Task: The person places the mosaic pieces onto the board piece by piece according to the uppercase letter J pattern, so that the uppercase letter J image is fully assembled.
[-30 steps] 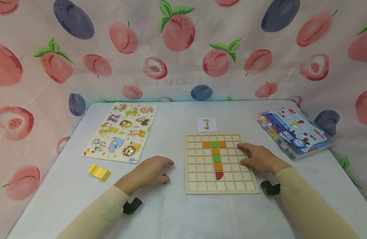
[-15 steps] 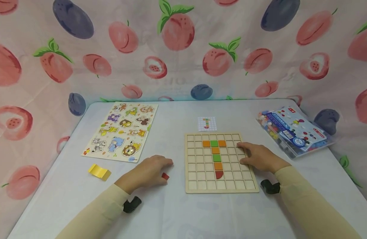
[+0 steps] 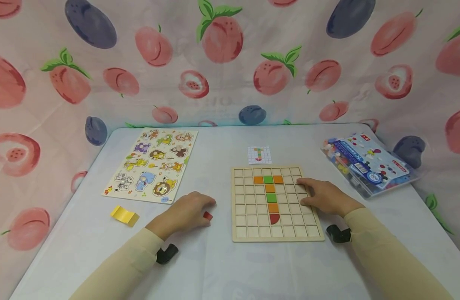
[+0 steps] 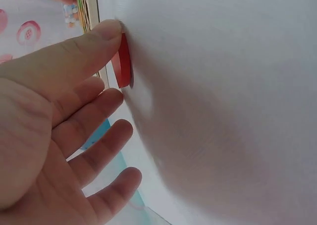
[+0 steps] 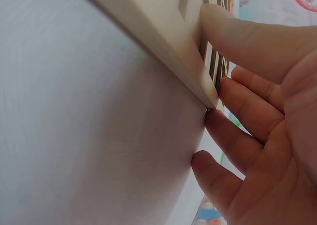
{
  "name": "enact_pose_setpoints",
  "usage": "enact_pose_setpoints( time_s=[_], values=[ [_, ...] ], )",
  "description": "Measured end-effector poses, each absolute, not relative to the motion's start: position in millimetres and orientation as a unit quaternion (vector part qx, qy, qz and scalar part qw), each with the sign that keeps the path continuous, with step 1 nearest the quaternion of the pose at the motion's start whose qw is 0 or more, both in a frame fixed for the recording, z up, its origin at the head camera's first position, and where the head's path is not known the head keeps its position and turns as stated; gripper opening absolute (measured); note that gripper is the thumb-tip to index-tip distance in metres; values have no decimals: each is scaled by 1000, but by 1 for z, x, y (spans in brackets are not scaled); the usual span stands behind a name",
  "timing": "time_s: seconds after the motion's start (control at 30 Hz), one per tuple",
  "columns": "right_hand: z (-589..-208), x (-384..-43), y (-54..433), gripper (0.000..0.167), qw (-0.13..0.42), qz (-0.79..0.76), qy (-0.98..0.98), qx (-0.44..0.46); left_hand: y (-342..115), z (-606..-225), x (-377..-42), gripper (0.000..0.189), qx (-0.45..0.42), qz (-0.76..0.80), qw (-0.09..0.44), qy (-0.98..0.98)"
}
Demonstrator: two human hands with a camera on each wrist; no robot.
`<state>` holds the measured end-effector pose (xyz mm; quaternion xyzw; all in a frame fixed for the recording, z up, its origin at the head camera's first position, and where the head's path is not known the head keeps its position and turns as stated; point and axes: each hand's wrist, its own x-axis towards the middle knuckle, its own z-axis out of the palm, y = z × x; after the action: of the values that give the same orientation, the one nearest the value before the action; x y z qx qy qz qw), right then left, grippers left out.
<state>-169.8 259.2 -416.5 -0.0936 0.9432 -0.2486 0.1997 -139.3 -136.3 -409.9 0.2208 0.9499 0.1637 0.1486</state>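
My left hand (image 3: 185, 212), left of the wooden grid board (image 3: 252, 236), pinches a small red tile (image 4: 123, 64) close over the tablecloth. In the left wrist view the thumb is at one end of the tile and a fingertip at the other, with the remaining fingers spread. Orange and green square tiles (image 3: 271, 198) form a T on the board, with a red rounded tile (image 3: 274, 218) at its foot. On the board's right edge rests my right hand (image 3: 329, 198), thumb and forefinger over the grid, other fingertips beside the edge.
Behind the board lies a small pattern card (image 3: 265, 155). An animal puzzle board (image 3: 140, 196) and a yellow curved block (image 3: 124, 216) are on the left. A plastic case (image 3: 368, 166) of colourful pieces lies at the back right, near a fruit-print curtain (image 3: 222, 83).
The left thumb and fingers have shifted slightly, and the red tile between them has moved a little away from me. My right hand and the board have stayed in place.
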Motion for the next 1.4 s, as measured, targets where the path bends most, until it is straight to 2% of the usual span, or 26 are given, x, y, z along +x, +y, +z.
enact_pose_setpoints(
  time_s=[0.63,1.07,1.4],
  values=[
    [-416,-170,259,71,200,-241,946,-89,-132,-415,-152,26,215,189,138,948],
    [-416,-170,260,71,200,-240,946,-89,-127,-415,-154,18,214,218,144,941],
    [-416,-169,258,71,203,-239,946,-83,-125,-416,-153,19,215,232,144,938]
  ],
)
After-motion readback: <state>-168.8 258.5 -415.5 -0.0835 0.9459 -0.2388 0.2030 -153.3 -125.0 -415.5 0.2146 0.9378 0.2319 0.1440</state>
